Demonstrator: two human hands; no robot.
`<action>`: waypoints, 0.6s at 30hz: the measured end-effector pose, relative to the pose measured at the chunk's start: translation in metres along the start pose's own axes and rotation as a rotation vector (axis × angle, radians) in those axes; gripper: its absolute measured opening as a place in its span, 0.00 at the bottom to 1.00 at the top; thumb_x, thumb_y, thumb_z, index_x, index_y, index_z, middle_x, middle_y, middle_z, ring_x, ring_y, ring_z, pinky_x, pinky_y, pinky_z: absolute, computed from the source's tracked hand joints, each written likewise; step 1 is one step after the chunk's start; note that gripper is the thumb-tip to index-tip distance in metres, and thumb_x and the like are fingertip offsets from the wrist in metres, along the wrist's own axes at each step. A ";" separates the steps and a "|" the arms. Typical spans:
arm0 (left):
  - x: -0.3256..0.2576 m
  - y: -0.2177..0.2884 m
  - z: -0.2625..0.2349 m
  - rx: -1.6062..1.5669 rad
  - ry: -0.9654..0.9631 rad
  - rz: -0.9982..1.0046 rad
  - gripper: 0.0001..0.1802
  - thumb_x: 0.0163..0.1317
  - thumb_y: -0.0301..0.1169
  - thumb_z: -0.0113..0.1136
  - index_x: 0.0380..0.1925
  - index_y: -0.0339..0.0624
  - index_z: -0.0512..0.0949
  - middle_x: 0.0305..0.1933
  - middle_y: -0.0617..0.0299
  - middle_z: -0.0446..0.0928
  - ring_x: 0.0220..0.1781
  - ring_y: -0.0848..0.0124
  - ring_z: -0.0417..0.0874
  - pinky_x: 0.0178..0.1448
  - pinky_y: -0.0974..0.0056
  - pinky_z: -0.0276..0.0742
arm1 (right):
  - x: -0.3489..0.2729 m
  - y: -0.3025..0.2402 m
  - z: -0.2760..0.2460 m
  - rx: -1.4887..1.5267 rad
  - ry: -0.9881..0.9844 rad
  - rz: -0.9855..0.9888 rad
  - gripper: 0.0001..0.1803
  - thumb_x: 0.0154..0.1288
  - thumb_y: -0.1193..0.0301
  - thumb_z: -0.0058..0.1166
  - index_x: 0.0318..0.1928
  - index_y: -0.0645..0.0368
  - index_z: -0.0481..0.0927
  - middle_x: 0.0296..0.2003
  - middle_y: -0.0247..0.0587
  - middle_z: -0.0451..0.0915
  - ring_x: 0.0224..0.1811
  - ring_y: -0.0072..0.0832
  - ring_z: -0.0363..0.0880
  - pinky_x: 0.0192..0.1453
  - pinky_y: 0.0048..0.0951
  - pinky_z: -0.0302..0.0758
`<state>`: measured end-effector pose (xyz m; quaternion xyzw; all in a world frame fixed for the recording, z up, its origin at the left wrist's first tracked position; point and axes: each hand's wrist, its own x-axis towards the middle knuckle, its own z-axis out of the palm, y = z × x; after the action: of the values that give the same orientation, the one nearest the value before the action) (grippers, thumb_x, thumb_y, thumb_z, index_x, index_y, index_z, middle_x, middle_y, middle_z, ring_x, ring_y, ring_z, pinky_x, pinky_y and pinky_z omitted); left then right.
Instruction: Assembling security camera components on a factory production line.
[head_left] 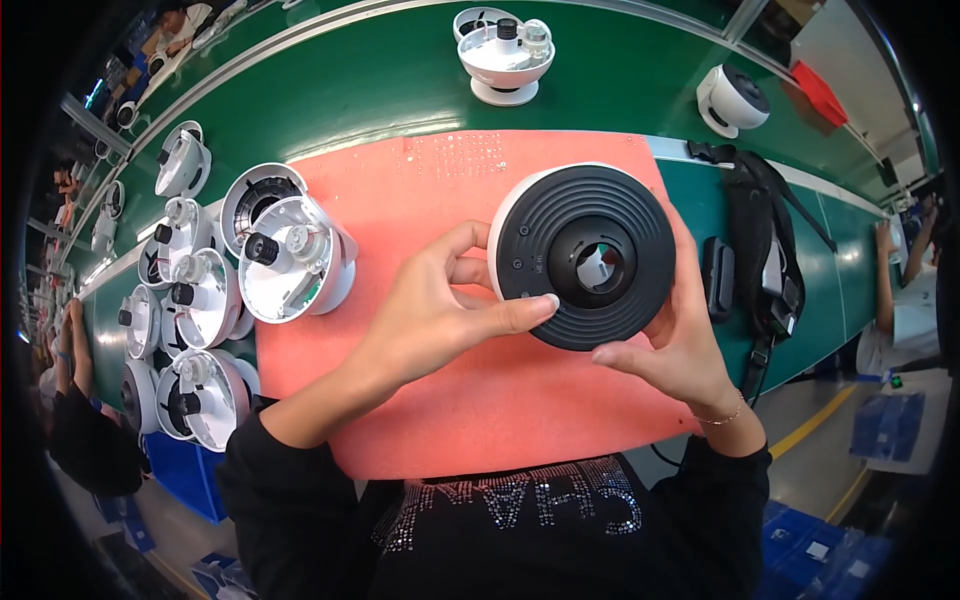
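Between my two hands is a round white housing with a black ribbed face [625, 315]. It has a round opening in its middle, and a pale, shiny part shows inside. My left hand [455, 300] grips the housing's left side, thumb pressed on the black face beside the opening. Around the right rim wraps my right hand [680, 340], its thumb at the lower edge. The housing is held over a salmon-coloured mat [400, 420]. Left of my left hand stands an opened white housing [290, 260], with a black cylinder and a clear round part inside.
More opened white housings [205, 300] crowd the left side. Another opened unit [505, 60] stands farther back on the green table [380, 85], and a closed one [733, 100] at back right. A black strapped bag [765, 230] lies right of the mat. Other people work at both sides.
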<state>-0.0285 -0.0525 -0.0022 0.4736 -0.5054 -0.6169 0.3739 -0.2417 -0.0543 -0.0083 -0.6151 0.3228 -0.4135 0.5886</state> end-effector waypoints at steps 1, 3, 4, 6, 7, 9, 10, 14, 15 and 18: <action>0.000 -0.003 0.000 -0.001 0.000 -0.003 0.28 0.44 0.36 0.69 0.41 0.32 0.69 0.34 0.54 0.76 0.37 0.70 0.79 0.40 0.68 0.75 | 0.001 0.001 0.001 -0.065 0.014 -0.020 0.59 0.43 0.82 0.63 0.65 0.54 0.32 0.59 0.47 0.55 0.61 0.35 0.60 0.59 0.36 0.69; 0.001 -0.006 0.000 0.081 0.033 0.105 0.28 0.44 0.37 0.70 0.40 0.32 0.70 0.34 0.55 0.76 0.39 0.70 0.78 0.40 0.68 0.75 | 0.002 0.003 0.004 -0.131 0.029 -0.038 0.60 0.43 0.81 0.64 0.65 0.54 0.30 0.59 0.47 0.55 0.61 0.35 0.60 0.58 0.36 0.70; 0.002 -0.007 0.001 0.079 0.030 0.104 0.28 0.44 0.37 0.70 0.40 0.32 0.70 0.34 0.55 0.76 0.39 0.70 0.78 0.40 0.68 0.75 | 0.002 0.003 0.004 -0.136 0.041 -0.060 0.60 0.43 0.82 0.64 0.65 0.54 0.29 0.59 0.47 0.55 0.61 0.35 0.61 0.58 0.36 0.69; 0.002 -0.007 0.003 0.067 0.063 0.131 0.27 0.43 0.37 0.70 0.40 0.32 0.70 0.34 0.55 0.77 0.40 0.71 0.78 0.39 0.68 0.75 | 0.002 0.004 0.006 -0.137 0.049 -0.081 0.61 0.43 0.82 0.63 0.65 0.54 0.28 0.58 0.47 0.56 0.60 0.35 0.61 0.59 0.35 0.69; 0.002 -0.009 0.004 0.069 0.067 0.128 0.27 0.43 0.37 0.70 0.40 0.32 0.70 0.34 0.55 0.77 0.40 0.71 0.78 0.39 0.68 0.75 | 0.001 0.003 0.007 -0.152 0.057 -0.095 0.61 0.43 0.82 0.63 0.65 0.55 0.27 0.58 0.47 0.56 0.60 0.35 0.62 0.59 0.35 0.69; 0.003 -0.012 0.006 0.066 0.082 0.154 0.27 0.43 0.37 0.70 0.39 0.32 0.70 0.32 0.57 0.77 0.36 0.73 0.79 0.36 0.70 0.75 | 0.000 0.003 0.008 -0.165 0.067 -0.109 0.61 0.43 0.82 0.63 0.65 0.55 0.27 0.58 0.48 0.56 0.60 0.35 0.62 0.59 0.35 0.69; 0.002 -0.010 0.006 0.068 0.080 0.153 0.27 0.43 0.37 0.70 0.39 0.32 0.70 0.32 0.57 0.77 0.36 0.73 0.79 0.36 0.70 0.75 | 0.000 0.004 0.009 -0.137 0.080 -0.103 0.61 0.43 0.82 0.63 0.65 0.55 0.27 0.57 0.48 0.57 0.59 0.35 0.62 0.59 0.35 0.69; 0.009 0.004 0.010 -0.063 0.005 -0.146 0.28 0.47 0.44 0.67 0.39 0.33 0.70 0.25 0.61 0.77 0.27 0.76 0.79 0.33 0.73 0.75 | 0.002 0.007 -0.008 0.008 0.128 -0.004 0.54 0.46 0.79 0.62 0.65 0.66 0.35 0.57 0.50 0.60 0.60 0.33 0.62 0.59 0.31 0.66; 0.012 0.004 0.006 -0.053 -0.061 -0.188 0.30 0.48 0.48 0.64 0.40 0.32 0.69 0.28 0.58 0.77 0.26 0.78 0.79 0.31 0.76 0.76 | 0.004 0.006 -0.009 0.012 0.122 -0.004 0.54 0.46 0.79 0.62 0.65 0.66 0.35 0.57 0.50 0.60 0.60 0.33 0.62 0.59 0.31 0.66; 0.010 0.010 0.003 -0.188 -0.085 -0.215 0.31 0.49 0.50 0.62 0.39 0.31 0.70 0.31 0.56 0.77 0.25 0.79 0.79 0.31 0.79 0.78 | 0.010 -0.007 -0.012 0.308 0.131 0.253 0.50 0.48 0.77 0.62 0.64 0.70 0.39 0.57 0.50 0.60 0.59 0.33 0.62 0.60 0.32 0.63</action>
<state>-0.0342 -0.0636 0.0056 0.4613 -0.4072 -0.7173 0.3268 -0.2482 -0.0674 -0.0006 -0.4441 0.3683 -0.4198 0.7006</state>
